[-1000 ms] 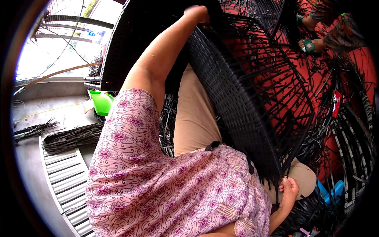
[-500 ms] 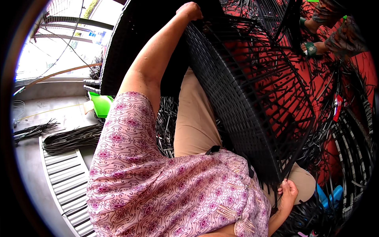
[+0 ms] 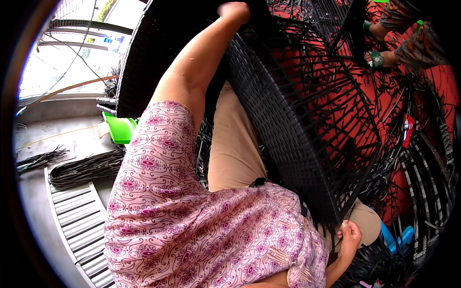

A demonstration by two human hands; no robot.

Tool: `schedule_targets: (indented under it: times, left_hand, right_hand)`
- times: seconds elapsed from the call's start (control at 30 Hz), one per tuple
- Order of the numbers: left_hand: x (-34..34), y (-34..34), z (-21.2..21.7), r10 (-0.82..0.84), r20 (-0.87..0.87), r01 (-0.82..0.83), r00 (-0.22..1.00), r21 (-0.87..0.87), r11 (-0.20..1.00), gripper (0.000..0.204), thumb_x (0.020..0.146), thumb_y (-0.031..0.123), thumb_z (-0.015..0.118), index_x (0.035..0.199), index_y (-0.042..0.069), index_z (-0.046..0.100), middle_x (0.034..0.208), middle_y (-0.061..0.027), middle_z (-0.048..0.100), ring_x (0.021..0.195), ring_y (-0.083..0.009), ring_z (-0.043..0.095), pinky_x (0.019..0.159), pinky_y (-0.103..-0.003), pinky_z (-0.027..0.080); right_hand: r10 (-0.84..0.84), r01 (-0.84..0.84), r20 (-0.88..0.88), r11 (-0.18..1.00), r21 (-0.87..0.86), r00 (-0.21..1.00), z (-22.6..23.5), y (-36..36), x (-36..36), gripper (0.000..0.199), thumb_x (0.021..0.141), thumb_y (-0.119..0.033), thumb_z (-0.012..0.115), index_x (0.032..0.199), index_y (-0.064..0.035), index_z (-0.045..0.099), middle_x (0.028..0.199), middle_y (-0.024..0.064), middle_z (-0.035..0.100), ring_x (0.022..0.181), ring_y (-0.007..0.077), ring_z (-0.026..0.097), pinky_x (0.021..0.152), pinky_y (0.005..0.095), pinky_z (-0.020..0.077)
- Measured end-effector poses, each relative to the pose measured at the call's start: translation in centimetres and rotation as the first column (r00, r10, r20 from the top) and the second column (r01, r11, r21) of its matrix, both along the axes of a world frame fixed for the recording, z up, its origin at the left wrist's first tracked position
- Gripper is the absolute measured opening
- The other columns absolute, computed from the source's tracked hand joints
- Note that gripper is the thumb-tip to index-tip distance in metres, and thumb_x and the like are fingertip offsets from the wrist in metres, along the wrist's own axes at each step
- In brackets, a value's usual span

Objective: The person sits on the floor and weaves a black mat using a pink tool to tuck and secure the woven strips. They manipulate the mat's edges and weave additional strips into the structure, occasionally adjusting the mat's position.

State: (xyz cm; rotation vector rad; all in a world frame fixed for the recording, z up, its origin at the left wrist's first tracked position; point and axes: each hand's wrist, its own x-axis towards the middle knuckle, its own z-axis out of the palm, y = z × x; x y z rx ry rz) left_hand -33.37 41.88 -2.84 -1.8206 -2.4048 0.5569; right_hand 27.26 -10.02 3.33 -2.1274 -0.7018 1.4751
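Note:
A black woven wicker piece (image 3: 273, 105) leans across my lap, tightly braided on its side, with loose strands fanning over its right face. My right hand (image 3: 350, 234) is at its lower corner, thumb and fingers pinched on a thin black strip (image 3: 353, 204). Far up, my left arm reaches over to the wicker's upper end. There my left hand (image 3: 235, 12) is partly blurred against the black weave, and its fingers are hidden, so its grip does not show.
Black strips litter the red floor (image 3: 331, 108). Another person's sandalled foot (image 3: 377, 58) is at the upper right. A bright green plastic scoop (image 3: 120, 128) and a bundle of black strips (image 3: 86, 168) lie at left, beside a slatted rack (image 3: 79, 211). Something blue (image 3: 406, 237) sits at lower right.
My left hand has shifted slightly to the right and turned at the wrist. My right hand stays pinched at the lower corner, almost unmoved. The view has shifted a little.

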Motion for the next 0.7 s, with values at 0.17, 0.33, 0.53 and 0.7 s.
schedule_targets:
  times: [0.17, 0.33, 0.53, 0.7]
  left_hand:
    - [-2.0, 3.0, -0.3, -0.236, 0.166, 0.260, 0.958, -0.144, 0.955, 0.038, 0.085, 0.036, 0.075, 0.115, 0.013, 0.074, 0.107, -0.0102, 0.077, 0.099, -0.0330, 0.073, 0.084, -0.046, 0.058]
    - [-15.7, 6.9, -6.2, -0.483, 0.150, 0.504, 0.863, -0.327, 0.799, 0.048, 0.090, 0.037, 0.073, 0.131, 0.015, 0.061, 0.102, -0.0121, 0.076, 0.098, -0.0351, 0.072, 0.090, -0.049, 0.054]
    - [-10.6, -2.6, 4.2, 0.218, 0.856, -0.409, 0.469, -0.008, 0.912, 0.026, 0.093, 0.033, 0.079, 0.089, 0.009, 0.069, 0.072, 0.0024, 0.067, 0.058, -0.0049, 0.059, 0.046, -0.022, 0.040]
    - [-15.0, -3.1, 1.9, 0.068, 0.983, -0.608, 0.172, 0.052, 0.792, 0.017, 0.093, 0.019, 0.080, 0.091, 0.006, 0.070, 0.079, -0.0008, 0.069, 0.063, -0.0057, 0.062, 0.053, -0.021, 0.047]
  right_hand:
    - [-0.036, 0.035, 0.012, 0.999, 0.018, 0.999, 0.6, -1.0, -0.9, 0.024, 0.094, -0.017, 0.072, 0.108, 0.0027, 0.070, 0.082, 0.0009, 0.064, 0.066, 0.0071, 0.056, 0.061, 0.0222, 0.0447]
    - [0.023, -0.022, -0.032, 0.999, 0.027, 0.999, 0.1, 0.2, 0.1, 0.023, 0.095, -0.016, 0.072, 0.109, 0.0029, 0.069, 0.081, 0.0016, 0.065, 0.065, 0.0077, 0.057, 0.059, 0.0221, 0.0445]
    - [-0.024, 0.021, -0.076, 0.999, -0.042, 0.997, 1.3, 0.2, -1.2, 0.027, 0.097, -0.011, 0.068, 0.120, 0.0022, 0.063, 0.083, 0.0035, 0.066, 0.067, 0.0072, 0.057, 0.052, 0.0203, 0.0407]
    - [-0.069, 0.082, -0.077, 0.982, 0.170, 0.995, 0.7, -0.3, -3.1, 0.029, 0.098, -0.009, 0.065, 0.124, 0.0012, 0.056, 0.088, 0.0026, 0.060, 0.067, 0.0047, 0.051, 0.050, 0.0188, 0.0348]
